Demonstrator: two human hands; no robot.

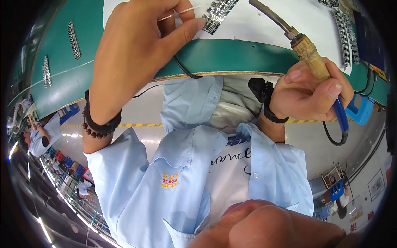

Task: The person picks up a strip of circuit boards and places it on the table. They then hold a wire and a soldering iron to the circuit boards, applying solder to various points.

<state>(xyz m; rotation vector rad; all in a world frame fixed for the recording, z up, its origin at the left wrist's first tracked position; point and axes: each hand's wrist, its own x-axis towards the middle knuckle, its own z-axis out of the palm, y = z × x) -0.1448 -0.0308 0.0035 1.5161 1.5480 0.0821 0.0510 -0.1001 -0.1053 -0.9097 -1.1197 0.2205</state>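
Note:
My left hand (136, 45) is closed round a thin silvery solder wire (178, 14), which runs out between its fingers toward a strip of small circuit boards (219, 15). The thumb tip of that hand touches the strip's near left edge. The strip lies slantwise on white paper (264, 31) on the green bench. In my right hand (312, 91) is a soldering iron (308, 51) with a yellowish, stained sleeve and a blue handle. Its metal shaft points up and left toward the paper, and its tip nears the upper edge of view, apart from the strip.
Two more board strips lie on the green bench (87, 41) at left. Further strips (347, 39) line the paper's right edge. The iron's dark cable (334, 142) loops below my right hand. A blue bin (359, 108) hangs by the bench's right edge. Other people work far left.

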